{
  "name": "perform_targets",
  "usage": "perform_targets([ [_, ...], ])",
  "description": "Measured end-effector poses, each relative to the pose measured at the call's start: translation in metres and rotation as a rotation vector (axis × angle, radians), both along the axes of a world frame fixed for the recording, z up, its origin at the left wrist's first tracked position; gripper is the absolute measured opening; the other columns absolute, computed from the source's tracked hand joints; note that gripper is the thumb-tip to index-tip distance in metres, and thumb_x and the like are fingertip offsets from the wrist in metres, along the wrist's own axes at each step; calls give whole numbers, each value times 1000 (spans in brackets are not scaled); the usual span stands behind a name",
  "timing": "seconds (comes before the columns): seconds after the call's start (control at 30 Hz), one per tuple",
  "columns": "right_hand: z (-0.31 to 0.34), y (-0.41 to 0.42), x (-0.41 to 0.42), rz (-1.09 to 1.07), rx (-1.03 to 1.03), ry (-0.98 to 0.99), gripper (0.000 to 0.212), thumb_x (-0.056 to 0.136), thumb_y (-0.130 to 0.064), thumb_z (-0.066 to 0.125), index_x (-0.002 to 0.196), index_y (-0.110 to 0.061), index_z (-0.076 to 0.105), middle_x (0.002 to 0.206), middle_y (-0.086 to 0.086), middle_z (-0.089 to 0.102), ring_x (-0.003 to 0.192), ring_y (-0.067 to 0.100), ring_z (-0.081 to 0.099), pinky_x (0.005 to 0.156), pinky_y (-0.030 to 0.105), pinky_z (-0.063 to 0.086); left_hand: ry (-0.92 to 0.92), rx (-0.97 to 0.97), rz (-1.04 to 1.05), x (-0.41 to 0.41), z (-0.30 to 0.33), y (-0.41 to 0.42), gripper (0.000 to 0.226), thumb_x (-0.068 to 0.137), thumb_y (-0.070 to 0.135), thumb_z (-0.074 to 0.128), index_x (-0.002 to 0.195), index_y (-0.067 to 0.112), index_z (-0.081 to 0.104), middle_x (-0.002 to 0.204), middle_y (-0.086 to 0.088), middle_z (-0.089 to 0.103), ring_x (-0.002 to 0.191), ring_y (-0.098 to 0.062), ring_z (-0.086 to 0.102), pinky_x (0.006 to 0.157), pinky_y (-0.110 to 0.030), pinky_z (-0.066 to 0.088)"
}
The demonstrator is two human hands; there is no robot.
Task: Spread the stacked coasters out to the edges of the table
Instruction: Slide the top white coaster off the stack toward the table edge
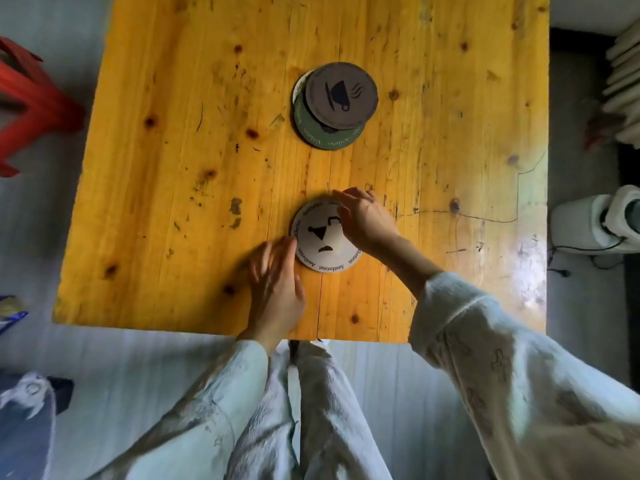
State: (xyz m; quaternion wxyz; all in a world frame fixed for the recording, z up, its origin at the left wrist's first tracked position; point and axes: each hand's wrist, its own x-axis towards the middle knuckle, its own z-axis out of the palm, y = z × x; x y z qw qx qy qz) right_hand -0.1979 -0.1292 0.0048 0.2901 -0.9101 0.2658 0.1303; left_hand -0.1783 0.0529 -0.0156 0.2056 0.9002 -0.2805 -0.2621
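Note:
A loose stack of round coasters [341, 95] lies at the middle of the yellow wooden table [173, 168]; a brown one with a cup print is on top, a green one [313, 133] and a white one peek out beneath. A single pale coaster [320, 237] with a black print lies nearer the front edge. My right hand [367, 220] rests over its right side, fingers curled on its far rim. My left hand [277, 282] lies flat on the table, fingertips touching the coaster's left rim.
A red stool [31, 98] stands left of the table. To the right are a white appliance [599, 220] with a cable on the floor and stacked pale slats [627, 74]. My legs are under the table's front edge.

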Motion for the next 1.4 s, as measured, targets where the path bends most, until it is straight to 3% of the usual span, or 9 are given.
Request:
perform_targets([
  [0.2,2,18,-27,-162,75,53,38,96,-13,39,133,-10,45,127,21,47,118,39,42,104,45,36,91,-171,139,5,4,-8,70,77,-10,44,136,25,32,145,-7,31,134,-13,14,111,-56,16],
  [0.27,6,26,-42,-250,155,40,35,96,-10,39,129,-7,50,124,25,49,115,41,45,101,49,41,139,-158,149,14,5,-13,69,78,-12,40,134,29,35,143,-5,29,130,-10,15,112,-51,15],
  [0.37,10,37,-61,-327,253,22,30,95,-6,40,117,1,58,119,27,57,110,43,49,92,51,48,256,-154,91,21,6,-19,67,81,-12,35,135,28,32,147,-5,28,137,-23,16,114,-43,18],
  [0.5,6,41,-68,-444,304,29,31,96,-9,38,118,-3,58,120,27,55,111,41,53,91,53,50,312,-153,74,19,11,-9,66,85,-11,34,141,23,22,152,-4,21,141,-21,10,107,-25,13],
  [0.73,7,48,-57,-477,340,89,38,97,-18,32,132,-13,47,124,23,46,114,38,44,100,48,45,463,-174,125,4,22,5,68,84,-15,34,141,20,21,153,-6,17,142,-20,13,115,-33,17],
  [0.9,12,66,-71,-591,368,113,35,96,-16,34,128,-11,49,120,21,48,110,36,49,88,40,49,577,-146,178,3,27,13,67,85,-14,32,140,24,24,152,-7,17,141,-19,15,113,-31,18],
  [1.07,17,80,-78,-668,416,95,34,96,-13,37,128,-10,49,80,-12,37,108,39,55,89,56,50,659,-119,161,2,30,23,65,87,-11,31,139,27,25,151,-7,20,140,-18,19,103,-21,17],
  [1.23,19,86,-79,-715,417,124,36,96,-17,37,129,-13,48,109,12,45,112,37,50,94,51,49,688,-112,140,2,31,28,64,88,-11,31,139,27,27,151,-6,20,140,-17,17,102,-21,17],
  [1.4,17,88,-81,-745,428,132,35,96,-17,38,128,-15,49,122,21,45,110,39,52,94,51,50,724,-119,123,4,31,32,62,88,-10,31,139,26,27,152,-5,19,140,-15,17,102,-21,16],
])
